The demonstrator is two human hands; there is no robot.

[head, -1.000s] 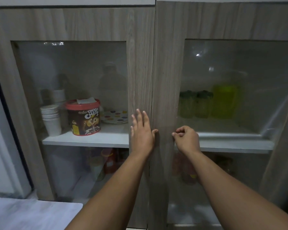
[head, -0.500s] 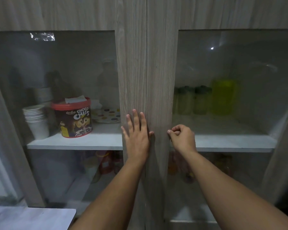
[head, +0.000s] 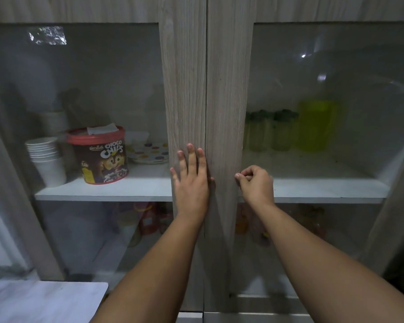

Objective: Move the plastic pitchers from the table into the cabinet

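The wood-grain cabinet has both glass doors closed, meeting at a centre seam. My left hand lies flat with fingers spread on the left door's frame. My right hand is curled into a loose fist against the right door's frame, holding nothing that I can see. Behind the right glass a yellow-green plastic pitcher stands on the white shelf, with two green-lidded pale containers to its left.
Behind the left glass are a stack of white paper cups, a red-lidded Choco Chips tub and a dotted plate. Blurry items sit on the lower shelf. A white table corner shows at bottom left.
The view has drawn closer to the cabinet and shifted slightly. Both hands stay at the centre seam, left flat, right curled.
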